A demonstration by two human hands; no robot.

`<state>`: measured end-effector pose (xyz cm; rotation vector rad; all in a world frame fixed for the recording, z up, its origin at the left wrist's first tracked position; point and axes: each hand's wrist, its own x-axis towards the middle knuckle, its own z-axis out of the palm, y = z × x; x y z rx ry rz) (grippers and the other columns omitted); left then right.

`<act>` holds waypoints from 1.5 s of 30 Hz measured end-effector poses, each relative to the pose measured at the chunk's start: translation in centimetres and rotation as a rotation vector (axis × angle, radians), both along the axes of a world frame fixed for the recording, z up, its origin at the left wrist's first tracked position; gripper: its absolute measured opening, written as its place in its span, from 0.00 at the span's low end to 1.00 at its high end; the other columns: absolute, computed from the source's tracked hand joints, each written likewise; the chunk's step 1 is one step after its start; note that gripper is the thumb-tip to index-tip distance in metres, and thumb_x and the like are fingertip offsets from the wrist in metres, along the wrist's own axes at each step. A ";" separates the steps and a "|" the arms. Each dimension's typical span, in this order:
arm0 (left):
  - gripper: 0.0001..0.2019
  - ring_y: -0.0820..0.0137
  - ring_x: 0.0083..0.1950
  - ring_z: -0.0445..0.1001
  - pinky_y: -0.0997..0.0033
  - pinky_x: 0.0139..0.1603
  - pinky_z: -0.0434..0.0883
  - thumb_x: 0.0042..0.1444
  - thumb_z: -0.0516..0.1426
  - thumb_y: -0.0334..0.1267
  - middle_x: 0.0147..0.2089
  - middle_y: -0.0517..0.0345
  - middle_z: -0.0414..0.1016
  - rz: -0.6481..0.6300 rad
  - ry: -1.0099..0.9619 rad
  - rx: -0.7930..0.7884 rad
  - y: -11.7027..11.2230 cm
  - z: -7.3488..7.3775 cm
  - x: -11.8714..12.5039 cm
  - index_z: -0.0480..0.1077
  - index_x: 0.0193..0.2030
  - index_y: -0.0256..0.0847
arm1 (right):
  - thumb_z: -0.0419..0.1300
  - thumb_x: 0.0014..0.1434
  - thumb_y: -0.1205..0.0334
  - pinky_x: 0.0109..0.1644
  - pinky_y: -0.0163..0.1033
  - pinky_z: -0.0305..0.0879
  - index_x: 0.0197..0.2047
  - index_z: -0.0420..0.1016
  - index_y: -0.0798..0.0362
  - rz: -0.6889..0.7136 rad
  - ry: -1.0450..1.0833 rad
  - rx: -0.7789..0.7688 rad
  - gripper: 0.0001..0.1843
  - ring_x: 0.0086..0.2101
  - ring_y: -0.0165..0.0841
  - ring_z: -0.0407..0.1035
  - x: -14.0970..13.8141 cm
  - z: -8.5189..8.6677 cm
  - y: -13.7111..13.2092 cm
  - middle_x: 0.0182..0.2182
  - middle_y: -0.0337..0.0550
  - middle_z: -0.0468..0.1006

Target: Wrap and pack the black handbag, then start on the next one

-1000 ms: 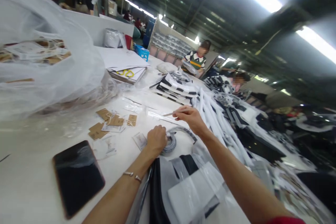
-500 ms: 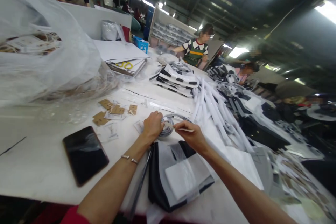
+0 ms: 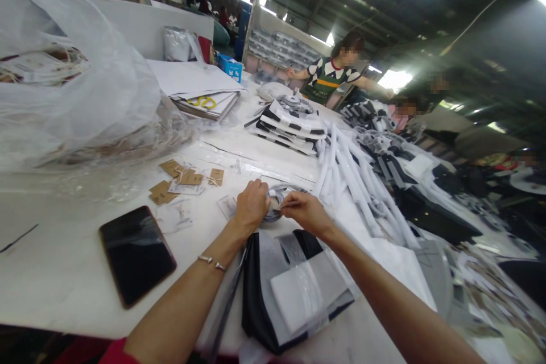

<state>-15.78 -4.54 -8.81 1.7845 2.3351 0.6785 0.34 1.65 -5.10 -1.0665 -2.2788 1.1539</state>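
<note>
My left hand [image 3: 253, 205] is closed at the left side of a grey coil, perhaps a coiled strap [image 3: 273, 215]; what its fingers grip is hidden. At the coil's right side my right hand [image 3: 306, 213] pinches a thin brown card tag [image 3: 291, 203], seen nearly edge-on. Below both hands lies a black and grey bag [image 3: 256, 307], with a folded white wrap [image 3: 294, 296] and clear film over it. A dark strap [image 3: 230, 301] runs along its left side, close to my left forearm.
Several brown tags [image 3: 190, 177] lie left of my hands, near a dark tablet or phone [image 3: 137, 256]. A large plastic bag [image 3: 128, 96] fills the left. Ahead are stacked black-and-white pieces [image 3: 290, 128]; white strips [image 3: 341, 165] spread right. A co-worker [image 3: 326, 77] stands across the table.
The card in my right hand has turned from a pale flat face to edge-on. My left hand stays by the coil. The co-worker across the table has stretched an arm to the right.
</note>
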 end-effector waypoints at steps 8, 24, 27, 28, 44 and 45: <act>0.08 0.61 0.56 0.66 0.65 0.49 0.71 0.63 0.51 0.34 0.50 0.49 0.70 -0.030 -0.020 -0.027 -0.2 0.0 -0.1 0.69 0.46 0.42 | 0.66 0.43 0.63 0.35 0.38 0.73 0.27 0.74 0.54 0.060 -0.043 -0.342 0.07 0.30 0.34 0.76 -1.1 2.8 0.8 0.24 0.39 0.79; 0.09 0.60 0.54 0.66 0.66 0.48 0.70 0.64 0.50 0.33 0.49 0.49 0.69 -0.059 0.016 -0.002 -0.4 0.1 -0.2 0.70 0.46 0.40 | 0.60 0.49 0.72 0.33 0.32 0.64 0.27 0.75 0.52 0.139 -0.183 0.233 0.06 0.28 0.29 0.71 -2.5 2.4 1.0 0.24 0.34 0.76; 0.08 0.60 0.54 0.67 0.66 0.48 0.70 0.64 0.51 0.33 0.48 0.49 0.70 -0.059 0.017 0.023 -0.5 0.1 -0.1 0.70 0.45 0.40 | 0.58 0.53 0.73 0.39 0.35 0.65 0.29 0.75 0.52 0.190 -0.205 0.472 0.08 0.31 0.30 0.70 -2.5 0.9 0.4 0.28 0.38 0.77; 0.08 0.60 0.54 0.67 0.65 0.49 0.70 0.64 0.51 0.34 0.48 0.49 0.70 -0.060 0.016 0.037 -0.5 0.1 -0.1 0.70 0.45 0.40 | 0.58 0.55 0.74 0.42 0.37 0.66 0.30 0.75 0.52 0.200 -0.224 0.573 0.08 0.34 0.32 0.70 -2.5 0.5 0.3 0.31 0.41 0.78; 0.10 0.62 0.48 0.71 0.65 0.51 0.67 0.57 0.57 0.37 0.45 0.51 0.74 -0.094 -0.408 0.168 0.1 -0.1 -2.0 0.70 0.46 0.40 | 0.53 0.60 0.73 0.46 0.43 0.72 0.39 0.68 0.51 0.404 -0.033 0.905 0.09 0.40 0.38 0.72 -2.3 -4.4 4.0 0.37 0.47 0.77; 0.10 0.62 0.47 0.72 0.65 0.50 0.67 0.58 0.57 0.40 0.43 0.52 0.75 -0.048 -0.549 0.157 0.3 -0.1 -2.4 0.69 0.44 0.40 | 0.53 0.60 0.73 0.48 0.44 0.72 0.42 0.69 0.51 0.387 -0.007 0.935 0.10 0.41 0.38 0.73 -2.2 -4.6 3.9 0.38 0.47 0.77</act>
